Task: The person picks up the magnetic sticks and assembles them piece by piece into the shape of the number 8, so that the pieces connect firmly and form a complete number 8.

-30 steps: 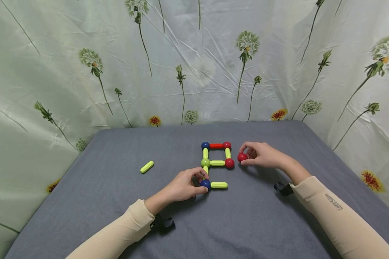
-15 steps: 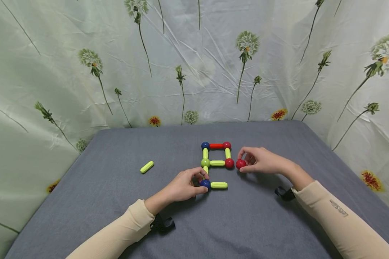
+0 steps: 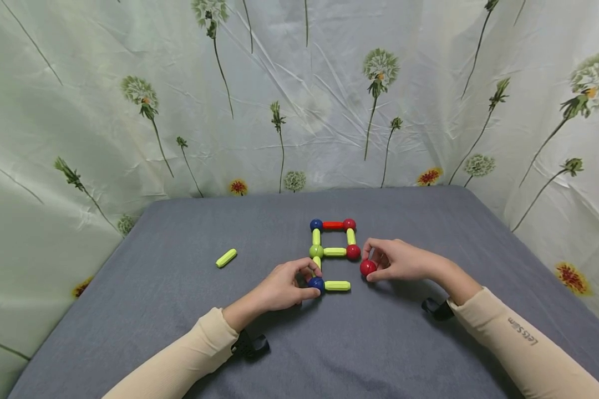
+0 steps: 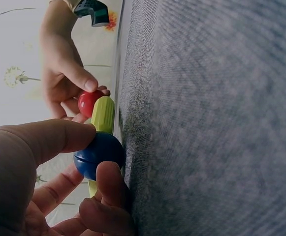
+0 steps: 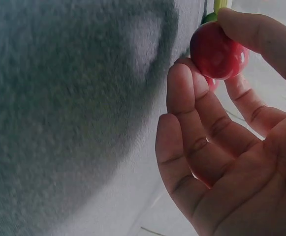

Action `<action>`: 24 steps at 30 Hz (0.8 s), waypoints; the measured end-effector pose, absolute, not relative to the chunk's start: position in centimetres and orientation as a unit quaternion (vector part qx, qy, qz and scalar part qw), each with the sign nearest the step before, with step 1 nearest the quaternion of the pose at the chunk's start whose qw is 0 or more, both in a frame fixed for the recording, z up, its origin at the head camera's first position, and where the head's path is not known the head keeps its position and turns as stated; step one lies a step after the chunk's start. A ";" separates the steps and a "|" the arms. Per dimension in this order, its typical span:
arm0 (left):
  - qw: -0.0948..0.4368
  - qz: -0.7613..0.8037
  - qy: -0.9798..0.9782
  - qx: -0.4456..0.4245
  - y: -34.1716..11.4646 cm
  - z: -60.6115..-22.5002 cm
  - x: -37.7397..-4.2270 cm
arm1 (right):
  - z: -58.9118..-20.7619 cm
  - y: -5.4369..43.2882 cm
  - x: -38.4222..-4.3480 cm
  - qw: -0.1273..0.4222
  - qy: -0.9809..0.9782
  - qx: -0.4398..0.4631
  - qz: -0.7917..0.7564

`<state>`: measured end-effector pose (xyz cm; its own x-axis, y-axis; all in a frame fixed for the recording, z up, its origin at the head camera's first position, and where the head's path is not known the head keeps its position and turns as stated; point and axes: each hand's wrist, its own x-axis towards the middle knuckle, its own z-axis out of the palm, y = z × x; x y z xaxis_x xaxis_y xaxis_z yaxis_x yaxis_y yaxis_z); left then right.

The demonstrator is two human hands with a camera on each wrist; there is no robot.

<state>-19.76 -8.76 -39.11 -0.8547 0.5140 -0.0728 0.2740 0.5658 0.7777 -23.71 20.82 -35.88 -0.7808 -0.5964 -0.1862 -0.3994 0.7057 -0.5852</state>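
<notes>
My left hand (image 3: 287,285) pinches a blue ball (image 4: 101,155) at the near left corner of a flat frame of balls and rods. From that ball a yellow-green rod (image 3: 338,286) points right, its far end free. My right hand (image 3: 404,260) holds a loose red ball (image 3: 367,269) between thumb and fingers, just right of that free end and apart from it. The frame's upper square has a green ball (image 3: 316,251), a red corner ball (image 3: 353,251), a far red ball (image 3: 349,224), a far blue ball (image 3: 316,224) and a red rod (image 3: 333,225).
A single yellow-green rod (image 3: 226,258) lies on the grey cloth (image 3: 179,310) to the left of the frame. Behind the table hangs a pale curtain (image 3: 259,111) printed with dandelions. A black strap with a device (image 3: 249,344) sits at the left wrist.
My right hand has carried the loose red ball toward me and slightly left, from beside the red corner ball to near the rod's free end. The left hand stays put.
</notes>
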 end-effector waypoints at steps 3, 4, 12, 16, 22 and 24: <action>0.146 0.408 0.872 0.227 -8.8 -39.2 -19.7 | -36.1 20.5 -23.5 0.196 0.903 -0.272 -0.268; 0.146 0.408 0.872 0.227 -8.8 -39.2 -19.7 | -36.1 20.3 -23.4 0.200 0.903 -0.270 -0.268; 0.150 0.409 0.872 0.221 -8.7 -39.0 -19.8 | -36.3 19.5 -22.9 0.218 0.896 -0.278 -0.268; 0.150 0.408 0.874 0.218 -8.7 -39.1 -19.9 | -36.3 19.3 -22.7 0.222 0.892 -0.287 -0.271; 0.151 0.406 0.875 0.217 -8.7 -39.1 -19.9 | -36.5 19.2 -22.7 0.220 0.891 -0.293 -0.267; 0.150 0.405 0.875 0.219 -8.7 -39.1 -19.9 | -36.6 19.1 -22.6 0.220 0.891 -0.295 -0.267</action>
<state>-19.89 -8.68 -39.14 -0.8588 0.5053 -0.0842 0.2624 0.5751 0.7748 -22.63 19.11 -36.57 -0.7297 -0.6425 -0.2339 -0.4078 0.6836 -0.6053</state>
